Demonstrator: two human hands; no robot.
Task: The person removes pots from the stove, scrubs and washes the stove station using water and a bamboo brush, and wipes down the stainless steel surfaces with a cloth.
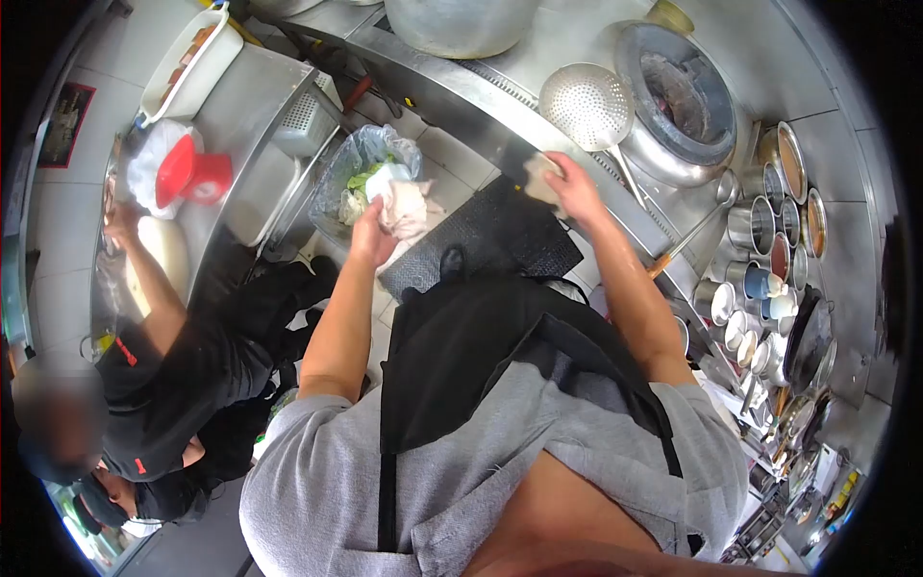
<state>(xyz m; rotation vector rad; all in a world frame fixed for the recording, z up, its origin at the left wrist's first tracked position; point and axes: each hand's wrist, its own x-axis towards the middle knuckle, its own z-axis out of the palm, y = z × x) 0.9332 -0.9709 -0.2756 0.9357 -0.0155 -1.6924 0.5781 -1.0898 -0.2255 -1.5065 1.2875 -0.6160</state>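
My left hand [373, 236] is closed round a crumpled, pale pinkish-white cloth [409, 210], beside the bin [322, 207] with its clear plastic liner. Green leafy scraps [363, 181] and something white show inside the bin. My right hand [575, 189] grips a beige rag [543, 183] at the front face of the steel cooking counter [500, 111]. Close above that hand, a perforated skimmer [585, 104] lies on the counter, its handle pointing toward me.
A wok burner [678, 101] and a large pot [461, 27] stand along the counter. Steel containers [752, 226] and a long-handled ladle [726, 188] are at right. At left, a co-worker [183, 375] reaches over a steel table with a red container [197, 178]. A black mat [490, 231] covers the floor.
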